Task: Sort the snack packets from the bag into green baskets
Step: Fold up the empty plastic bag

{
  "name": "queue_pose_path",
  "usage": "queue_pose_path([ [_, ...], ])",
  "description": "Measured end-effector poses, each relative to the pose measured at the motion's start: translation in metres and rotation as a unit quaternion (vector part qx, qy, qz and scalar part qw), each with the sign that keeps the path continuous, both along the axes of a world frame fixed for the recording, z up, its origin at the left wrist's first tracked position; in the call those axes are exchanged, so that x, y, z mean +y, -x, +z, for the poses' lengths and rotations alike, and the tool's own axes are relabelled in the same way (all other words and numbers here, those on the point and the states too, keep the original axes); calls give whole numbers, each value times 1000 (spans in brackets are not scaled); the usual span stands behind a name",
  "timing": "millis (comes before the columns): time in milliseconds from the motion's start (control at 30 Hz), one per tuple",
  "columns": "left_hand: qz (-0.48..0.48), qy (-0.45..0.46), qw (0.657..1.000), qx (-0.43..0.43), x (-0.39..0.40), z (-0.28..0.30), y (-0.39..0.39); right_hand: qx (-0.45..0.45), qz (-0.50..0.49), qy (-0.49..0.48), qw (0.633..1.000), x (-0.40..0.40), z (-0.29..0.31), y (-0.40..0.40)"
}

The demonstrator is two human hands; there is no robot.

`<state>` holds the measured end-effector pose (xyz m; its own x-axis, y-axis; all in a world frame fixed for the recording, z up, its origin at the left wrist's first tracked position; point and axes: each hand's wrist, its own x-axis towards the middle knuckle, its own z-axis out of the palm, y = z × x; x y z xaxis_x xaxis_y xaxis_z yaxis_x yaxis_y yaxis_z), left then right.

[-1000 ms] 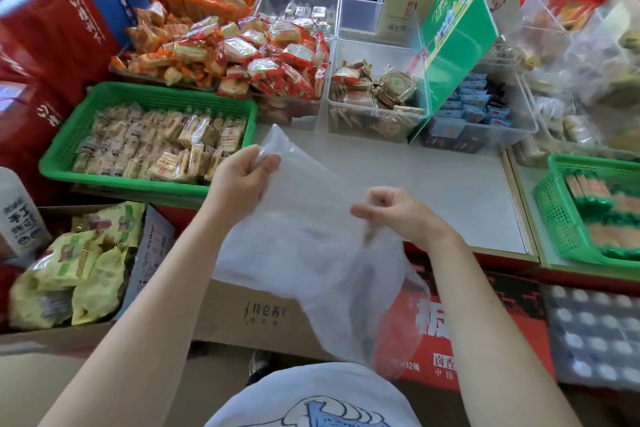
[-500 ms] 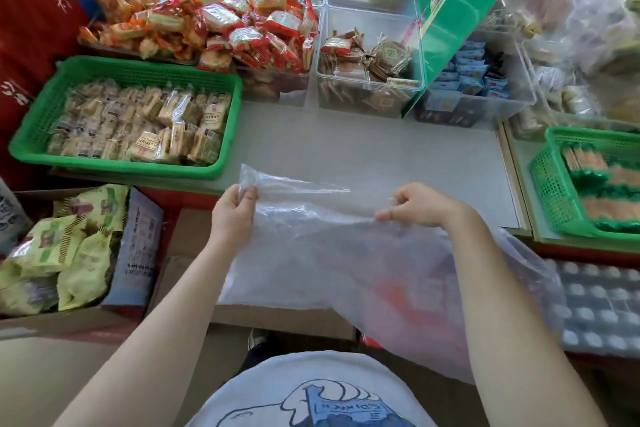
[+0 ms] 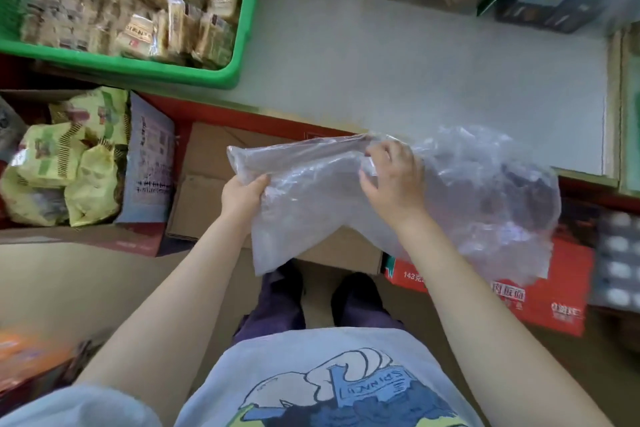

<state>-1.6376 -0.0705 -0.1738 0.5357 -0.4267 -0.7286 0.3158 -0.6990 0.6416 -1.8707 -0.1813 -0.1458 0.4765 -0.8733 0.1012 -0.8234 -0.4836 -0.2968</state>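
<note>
I hold a clear, crumpled plastic bag stretched crosswise in front of me, below the grey counter edge, its long axis running left to right. My left hand grips its left end with fingers curled round the film, and my right hand pinches the upper edge near the middle, the loose bulk billowing past it to the right. The green plastic basket of wrapped snack packets sits up and to the left, nearer my left hand; the bag looks empty.

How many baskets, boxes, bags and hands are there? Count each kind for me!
Green plastic basket: 1
Clear plastic bag: 1
Hands, left and right: 2
Red printed carton: 1
Brown cardboard box of yellow-green snack bags: 1
Total: 6
</note>
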Motion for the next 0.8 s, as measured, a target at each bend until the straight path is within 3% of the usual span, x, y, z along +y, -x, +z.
queue_pose_path([
  [133, -5, 6, 999, 46, 12, -22, -2, 201, 34, -206, 957, 34, -36, -1],
  [200, -20, -19, 997, 72, 27, -30, 0, 218, 17, -275, 936, 40, -49, -2],
  [400, -112, -115, 975, 154, 68, -67, 10, 134, -35, -312, 940, 36, -75, -7],
  [533, -81, -84, 981, 154, 63, -57, 14, 10, -89, -247, 965, 53, -61, -11],
  [600, -74, -50, 978, 190, 54, -36, 13, -71, -155, -280, 945, 80, -46, -16],
  [633, -71, -30, 973, 216, 50, -25, 11, -95, -201, -356, 908, 94, -38, -20],
  [667, -67, -4, 968, 241, 48, -15, 9, -127, -253, -463, 840, 105, -29, -24],
  [733, -55, 40, 961, 269, 42, 3, 5, -236, -351, -661, 620, 122, -17, -31],
  [800, -37, 68, 957, 280, 34, 20, 4, -373, -389, -734, 413, 128, -12, -35],
])
